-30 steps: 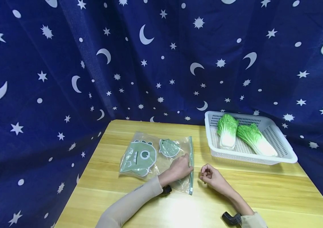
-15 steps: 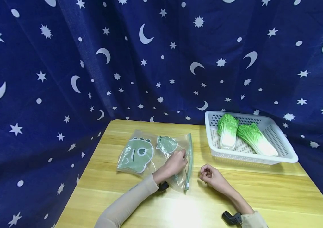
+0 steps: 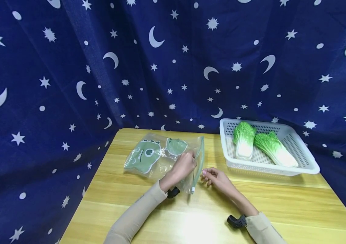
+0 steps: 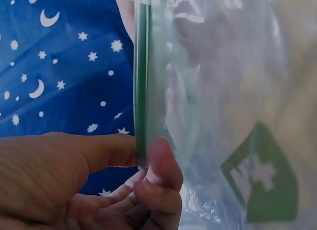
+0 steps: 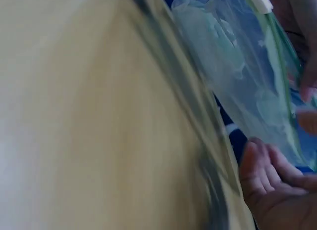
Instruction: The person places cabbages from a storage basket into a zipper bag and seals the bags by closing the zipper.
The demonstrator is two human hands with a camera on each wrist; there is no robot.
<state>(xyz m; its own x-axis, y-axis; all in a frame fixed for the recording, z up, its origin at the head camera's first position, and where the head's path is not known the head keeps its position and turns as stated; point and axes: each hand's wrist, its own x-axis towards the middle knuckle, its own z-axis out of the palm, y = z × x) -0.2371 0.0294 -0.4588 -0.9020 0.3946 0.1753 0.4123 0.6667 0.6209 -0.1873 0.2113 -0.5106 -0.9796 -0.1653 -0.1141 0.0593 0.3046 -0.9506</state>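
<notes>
A clear slider zip bag (image 3: 153, 166) with green cartoon prints lies on the table's left half in the head view, its zip edge raised off the surface. My left hand (image 3: 182, 166) pinches the bag by this edge. In the left wrist view, thumb and finger (image 4: 166, 165) meet at the green zip strip (image 4: 141, 81). My right hand (image 3: 215, 179) is beside the zip edge, fingers loosely bent, holding nothing. Whether its fingertips touch the bag is unclear. A white slider (image 5: 261, 3) shows on the strip in the right wrist view.
A white plastic basket (image 3: 230, 163) stands at the back right of the wooden table (image 3: 282, 203). Inside lie two napa cabbages, one upright in view (image 3: 244, 140) and one slanted (image 3: 275, 149). A dark blue curtain (image 3: 185, 84) with moons and stars hangs behind.
The left hand has drawn the bag's zip edge slightly up and left, lifting it. The right hand has moved left, up to the zip edge, and its fingers have loosened.
</notes>
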